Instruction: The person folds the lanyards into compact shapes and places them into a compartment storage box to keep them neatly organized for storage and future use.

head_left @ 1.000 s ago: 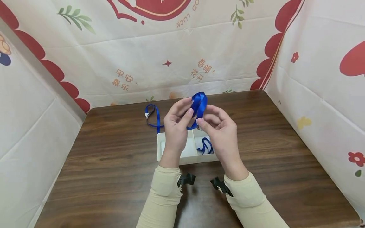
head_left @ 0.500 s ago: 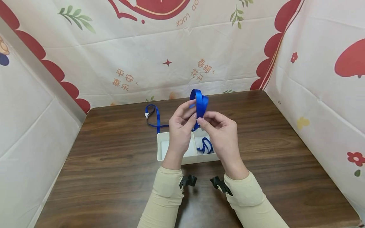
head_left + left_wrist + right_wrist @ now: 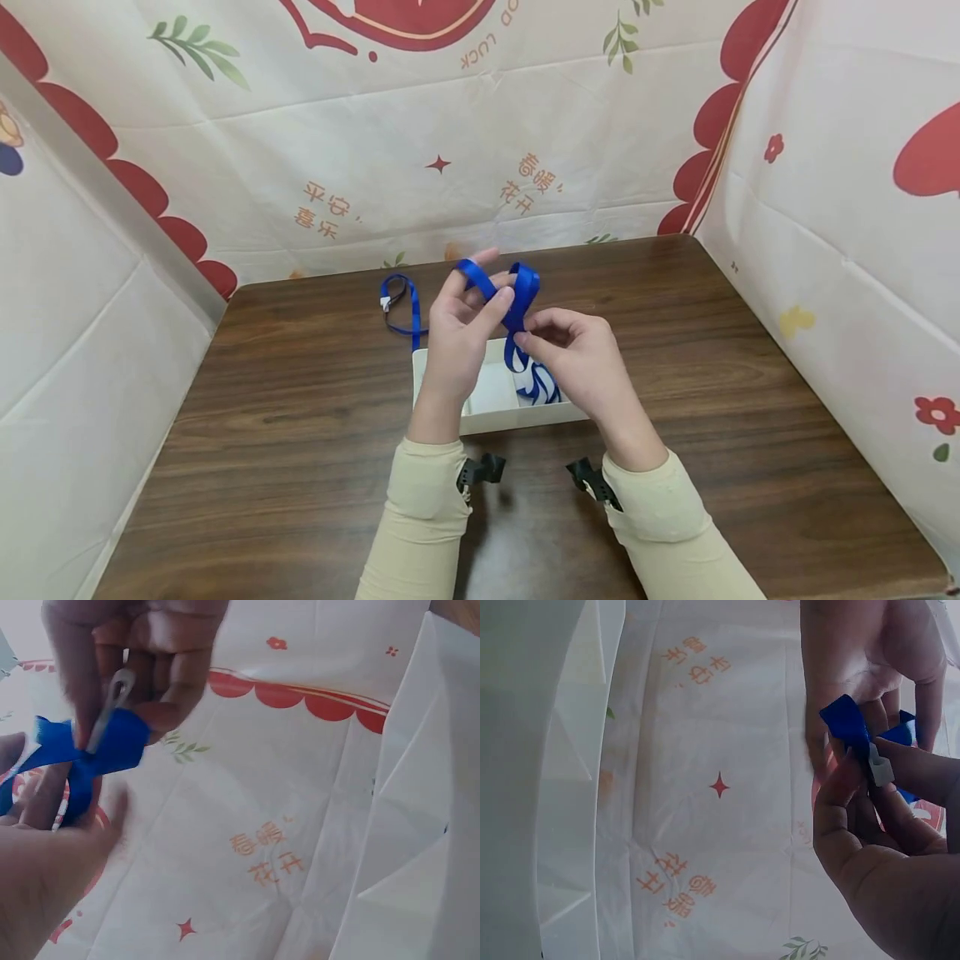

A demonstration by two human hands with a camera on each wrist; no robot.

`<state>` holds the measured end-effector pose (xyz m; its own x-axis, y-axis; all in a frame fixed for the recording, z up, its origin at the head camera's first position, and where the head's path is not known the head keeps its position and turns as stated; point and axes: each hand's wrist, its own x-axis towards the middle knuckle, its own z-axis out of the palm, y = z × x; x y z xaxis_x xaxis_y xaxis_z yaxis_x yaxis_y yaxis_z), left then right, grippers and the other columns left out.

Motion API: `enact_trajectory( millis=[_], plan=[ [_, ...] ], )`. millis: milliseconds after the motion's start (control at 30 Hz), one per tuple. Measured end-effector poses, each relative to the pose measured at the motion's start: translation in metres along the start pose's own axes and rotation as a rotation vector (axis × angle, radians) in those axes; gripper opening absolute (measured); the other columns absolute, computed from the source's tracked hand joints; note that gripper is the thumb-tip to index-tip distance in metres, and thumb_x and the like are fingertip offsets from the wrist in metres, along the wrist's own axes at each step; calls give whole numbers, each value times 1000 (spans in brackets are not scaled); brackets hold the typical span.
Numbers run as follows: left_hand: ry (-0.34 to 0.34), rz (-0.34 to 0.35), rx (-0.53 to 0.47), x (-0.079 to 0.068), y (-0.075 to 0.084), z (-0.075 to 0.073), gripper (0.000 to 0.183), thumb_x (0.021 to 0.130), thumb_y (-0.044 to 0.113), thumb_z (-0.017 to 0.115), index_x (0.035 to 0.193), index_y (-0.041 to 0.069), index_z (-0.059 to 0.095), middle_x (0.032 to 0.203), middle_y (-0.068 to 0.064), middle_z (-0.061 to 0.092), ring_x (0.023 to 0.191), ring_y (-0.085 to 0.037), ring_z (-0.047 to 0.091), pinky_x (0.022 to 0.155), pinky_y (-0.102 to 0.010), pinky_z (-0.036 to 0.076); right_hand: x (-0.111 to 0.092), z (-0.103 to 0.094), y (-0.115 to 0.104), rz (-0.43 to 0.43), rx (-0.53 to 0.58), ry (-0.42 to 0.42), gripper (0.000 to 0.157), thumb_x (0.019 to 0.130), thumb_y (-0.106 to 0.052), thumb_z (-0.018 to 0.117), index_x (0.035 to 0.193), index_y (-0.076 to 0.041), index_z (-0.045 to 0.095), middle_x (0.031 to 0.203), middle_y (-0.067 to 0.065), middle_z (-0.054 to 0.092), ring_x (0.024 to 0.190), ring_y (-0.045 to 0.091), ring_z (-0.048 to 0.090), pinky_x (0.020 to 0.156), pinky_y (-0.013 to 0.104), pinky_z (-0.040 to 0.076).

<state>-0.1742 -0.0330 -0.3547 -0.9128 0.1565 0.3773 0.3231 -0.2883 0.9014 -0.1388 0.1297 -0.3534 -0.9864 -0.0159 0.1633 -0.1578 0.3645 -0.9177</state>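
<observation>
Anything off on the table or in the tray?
Mildly: a blue strap with a white clip lies looped on the table behind the tray, outside it, while more blue strap sits inside. No spill or damage visible.

Pinching with right hand, fingers curled; gripping with left hand just beside it, one finger extended.

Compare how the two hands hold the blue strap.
The left hand has the blue strap running across its fingers; the right hand pinches it at a pale fitting. In the head view, the left hand's fingers reach upward, the right hand's point inward. Both hold one strap.
</observation>
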Motion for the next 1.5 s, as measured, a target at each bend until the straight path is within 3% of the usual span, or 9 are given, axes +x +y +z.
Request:
enact_trajectory(
  millis=[167,567,800,900,1067,1167,1300,1400,1500],
  plan=[
    [40,27,-9,3,0,-7,44,105,8,64,148,12,56,132,-22,74,135,-29,67,118,-50,49,0,-1,3,21,-49,-66,13,99,-14,75,109,-5,78,108,15,81,101,29,79,95,46,64],
    [92,37,8,9,-5,-21,35,107,10,61,142,12,60,120,-6,81,129,-30,70,118,-50,47,3,-10,3,101,14,-197,15,102,-15,72,113,-5,75,104,16,79,84,24,76,83,36,61],
    [99,29,60,12,-1,-28,32,109,14,59,140,9,62,125,-10,79,129,-32,69,108,-42,52,2,-19,-7,113,-99,-215,22,103,-17,72,123,-9,75,108,15,78,84,23,77,81,40,64],
    [124,-27,246,13,1,-31,28,109,24,61,128,6,71,122,-15,78,122,-33,69,101,-41,53,1,-24,-13,116,-85,-211,33,102,-18,73,133,-8,71,108,15,79,87,24,79,84,38,65],
    [214,-130,805,12,5,-31,47,103,53,66,97,10,85,101,-11,82,138,-31,58,115,-62,41,3,-29,-20,126,21,-157,38,100,-18,75,136,-6,68,108,18,80,85,24,79,78,30,65],
    [241,-56,979,9,7,-27,48,102,55,67,91,12,85,96,-7,83,144,-31,53,122,-69,31,5,-29,-21,124,64,-122,34,100,-18,75,131,-5,70,105,18,80,79,22,77,73,29,65],
    [42,95,786,8,10,-24,22,103,25,70,114,8,78,118,-6,78,134,-27,58,117,-55,45,7,-28,-20,115,93,-82,30,101,-18,75,128,-6,71,99,10,80,74,18,74,72,28,65],
    [-193,74,579,9,9,-23,38,100,8,69,137,8,64,143,-6,66,140,-26,57,116,-50,50,7,-26,-20,99,126,-48,30,101,-19,74,128,-6,70,95,3,80,75,16,74,74,27,65],
    [-289,33,532,7,4,-21,34,100,9,71,132,7,60,148,-6,63,143,-25,57,117,-52,51,8,-25,-21,83,157,-18,31,101,-20,74,128,-5,68,94,-1,80,77,15,76,75,27,65]
  ],
)
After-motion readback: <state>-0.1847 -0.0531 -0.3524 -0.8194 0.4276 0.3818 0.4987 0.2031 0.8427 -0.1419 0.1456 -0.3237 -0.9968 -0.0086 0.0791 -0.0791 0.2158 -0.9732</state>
